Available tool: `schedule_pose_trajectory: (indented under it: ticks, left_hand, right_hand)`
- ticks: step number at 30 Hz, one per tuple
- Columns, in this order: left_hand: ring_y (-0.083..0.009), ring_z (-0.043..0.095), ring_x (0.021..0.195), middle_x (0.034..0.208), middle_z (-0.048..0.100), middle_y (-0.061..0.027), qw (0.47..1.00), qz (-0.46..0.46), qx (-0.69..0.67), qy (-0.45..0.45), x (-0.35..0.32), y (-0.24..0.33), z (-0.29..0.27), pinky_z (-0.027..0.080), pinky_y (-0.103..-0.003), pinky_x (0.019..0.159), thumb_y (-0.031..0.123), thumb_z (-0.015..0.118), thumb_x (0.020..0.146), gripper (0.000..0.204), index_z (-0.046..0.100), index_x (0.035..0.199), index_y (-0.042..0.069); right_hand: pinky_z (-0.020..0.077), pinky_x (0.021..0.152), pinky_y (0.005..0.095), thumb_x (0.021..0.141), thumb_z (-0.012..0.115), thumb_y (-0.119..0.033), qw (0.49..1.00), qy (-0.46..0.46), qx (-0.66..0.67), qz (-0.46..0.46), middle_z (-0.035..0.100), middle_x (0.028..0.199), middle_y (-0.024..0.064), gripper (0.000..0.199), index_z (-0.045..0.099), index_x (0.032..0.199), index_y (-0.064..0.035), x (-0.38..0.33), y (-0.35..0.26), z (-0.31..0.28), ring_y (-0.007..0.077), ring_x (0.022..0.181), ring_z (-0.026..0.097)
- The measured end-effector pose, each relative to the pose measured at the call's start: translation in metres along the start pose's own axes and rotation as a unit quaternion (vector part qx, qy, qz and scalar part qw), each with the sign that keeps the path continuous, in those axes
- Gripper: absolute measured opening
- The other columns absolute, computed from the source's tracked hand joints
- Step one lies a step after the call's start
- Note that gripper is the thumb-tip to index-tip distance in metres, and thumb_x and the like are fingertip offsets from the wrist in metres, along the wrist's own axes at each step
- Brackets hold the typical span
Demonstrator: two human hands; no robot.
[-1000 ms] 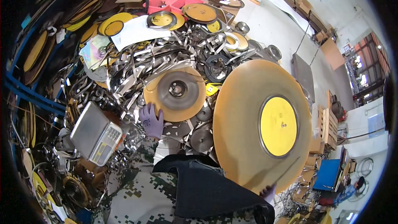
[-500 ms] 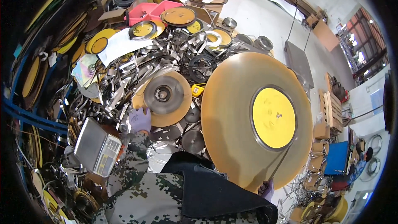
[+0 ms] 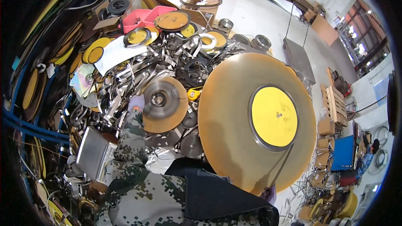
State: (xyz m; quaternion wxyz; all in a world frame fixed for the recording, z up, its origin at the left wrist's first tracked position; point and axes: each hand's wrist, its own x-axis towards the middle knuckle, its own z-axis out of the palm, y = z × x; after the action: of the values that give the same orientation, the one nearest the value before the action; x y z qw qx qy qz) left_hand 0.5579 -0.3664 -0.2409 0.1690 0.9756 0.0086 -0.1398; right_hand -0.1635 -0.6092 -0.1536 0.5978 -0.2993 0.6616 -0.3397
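My left hand [image 3: 137, 101], in a pale purple glove, is at the left rim of a tan disc [image 3: 178, 115] that bears a grey coil of metal strip [image 3: 168, 94]. Its fingers are too foreshortened to make out. To the right stands a big amber disc [image 3: 228, 121] with a yellow centre [image 3: 274, 117] ringed by a thin dark coil. From that ring a metal strip [image 3: 284, 161] runs down to my right hand [image 3: 270, 194], which is closed on it at the disc's lower edge. Between the discs lies a yellow tape measure [image 3: 194, 94].
Tangled metal strips [image 3: 121, 83] and small coils cover the bench around the discs. A scale [image 3: 92, 152] stands by my left forearm. Pink bins [image 3: 140, 16] sit at the back left. A blue-framed rack [image 3: 33, 121] of discs is on the left, wooden pallets [image 3: 335, 104] on the right.
My left hand has moved up along the small disc's left rim, and its spread fingers no longer show. Marks on the large disc's yellow centre have shifted. My right hand stays on the strip.
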Motion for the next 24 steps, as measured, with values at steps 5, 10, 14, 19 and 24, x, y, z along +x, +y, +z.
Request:
schedule_pose_trajectory:
  ticks: [5, 10, 14, 19, 24]
  left_hand:
    - [-0.0382, 0.062, 0.102, 0.112, 0.063, -0.0214, 0.955, 0.227, 0.187, -0.041, 0.067, -0.001, 0.002, 0.051, -0.046, 0.084, 0.043, 0.049, 0.088, 0.045, 0.067, 0.109, 0.007]
    - [-0.0297, 0.067, 0.093, 0.093, 0.069, -0.0178, 0.955, 0.258, 0.095, -0.111, 0.001, 0.126, 0.000, 0.053, -0.041, 0.077, 0.044, 0.055, 0.083, 0.043, 0.070, 0.101, 0.007]
    - [-0.0286, 0.066, 0.095, 0.100, 0.069, -0.0147, 0.896, 0.340, 0.171, -0.229, -0.041, 0.153, -0.034, 0.052, -0.039, 0.078, 0.041, 0.059, 0.080, 0.040, 0.070, 0.100, 0.008]
    - [-0.0261, 0.065, 0.096, 0.107, 0.068, -0.0087, 0.817, 0.477, 0.322, -0.040, -0.073, 0.150, -0.004, 0.051, -0.039, 0.079, 0.021, 0.058, 0.082, 0.026, 0.070, 0.103, 0.012]
    - [-0.0293, 0.066, 0.088, 0.091, 0.069, -0.0091, 0.789, 0.515, 0.315, -0.116, -0.133, 0.160, 0.013, 0.052, -0.040, 0.073, 0.017, 0.060, 0.080, 0.018, 0.072, 0.091, 0.012]
  right_hand:
    - [0.0287, 0.034, 0.0235, 0.091, 0.056, -0.051, 0.999, -0.016, -0.030, -0.011, 0.044, 0.054, -0.0010, 0.042, 0.061, 0.088, -0.0096, 0.010, 0.000, -0.020, 0.0083, 0.037, 0.037]
    - [0.0281, 0.035, 0.0209, 0.094, 0.058, -0.027, 0.998, -0.017, -0.038, -0.040, 0.048, 0.062, 0.0004, 0.046, 0.049, 0.136, -0.0105, 0.007, -0.027, -0.052, 0.0055, 0.039, 0.037]
    - [0.0281, 0.035, 0.0205, 0.093, 0.059, -0.020, 0.992, -0.049, -0.065, -0.096, 0.049, 0.064, 0.0008, 0.046, 0.049, 0.137, -0.0088, 0.006, -0.056, -0.022, 0.0047, 0.040, 0.036]
    - [0.0377, 0.042, 0.0238, 0.090, 0.056, -0.009, 0.953, -0.122, -0.213, -0.177, 0.052, 0.068, 0.0010, 0.049, 0.046, 0.139, -0.0044, -0.014, -0.101, 0.005, 0.0073, 0.047, 0.044]
    - [0.0475, 0.058, 0.0350, 0.082, 0.066, -0.009, 0.666, -0.147, -0.522, -0.511, 0.061, 0.082, 0.0076, 0.054, 0.050, 0.134, -0.0072, -0.013, -0.158, 0.045, 0.0230, 0.068, 0.059]
